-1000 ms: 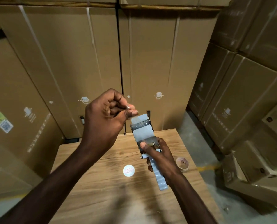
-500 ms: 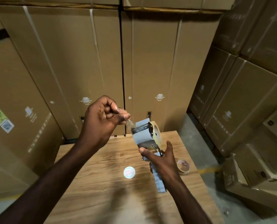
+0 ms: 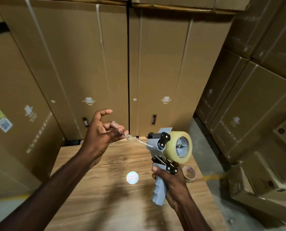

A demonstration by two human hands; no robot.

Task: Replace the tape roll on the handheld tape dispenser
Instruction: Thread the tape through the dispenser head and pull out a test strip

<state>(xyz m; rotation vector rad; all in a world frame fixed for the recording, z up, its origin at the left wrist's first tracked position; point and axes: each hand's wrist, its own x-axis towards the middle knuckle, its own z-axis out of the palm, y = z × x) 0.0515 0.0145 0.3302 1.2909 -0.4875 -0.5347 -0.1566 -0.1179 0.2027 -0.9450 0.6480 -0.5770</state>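
Cartons [image 3: 95, 67]: tall strapped stacks wall in the space behind and to the right of the worktop, so the job is done in the one open spot.

Worktop [image 3: 105, 205]: wood-grain surface, the landmark here; both arms reach out over it, which keeps anything dropped within reach.

Tape dispenser [image 3: 162, 157]: grey, held upright above the worktop's right half, roll side turned toward the person, probably so the tape path can be checked.

Tape roll [image 3: 183, 147]: 1 full clear roll seated on the dispenser's hub, above the handle; to my eye the new roll is already mounted.

Right hand [image 3: 172, 182]: clenched around the dispenser's handle, steadying it against the pull on the tape.

Left hand [image 3: 104, 134]: above the worktop's far edge, left of the dispenser; thumb and fingertips pinch the tape's free end while the index finger sticks up loose.

Tape strand [image 3: 139, 141]: thin, crumpled, stretched from the left hand to the dispenser's front; I judge it is being drawn through toward the cutter.

Old core [image 3: 189, 173]: 1 nearly bare ring lying on the worktop's right edge, just behind the right hand, set aside as spent.

Round sticker [image 3: 132, 177]: small pale disc flat on the worktop's middle, left of the handle.
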